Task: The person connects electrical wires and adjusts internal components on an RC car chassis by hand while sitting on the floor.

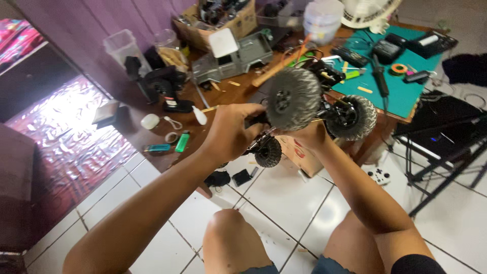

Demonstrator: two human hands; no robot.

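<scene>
Head view is showing a person sitting with bare knees over a white tiled floor (284, 203), and both hands are holding up a small model car chassis (304, 109) with knobby tires. The left hand (231, 132) is gripping the left end of the chassis, its fingers clenched around the frame just beside a small black wheel (268, 152). The right hand (309, 136) is supporting the chassis from below, fingers grasping it under the big gray wheel (293, 98). Another wheel (352, 117) is sitting to the right of it. The chassis is hanging in the air, near the edge of the wooden table (228, 96). On the table, farther away, a gray model car body (238, 58) is lying, and a green cutting mat (406, 94) is lying to the right. A green lighter (182, 141) is resting on the left part of the table.
</scene>
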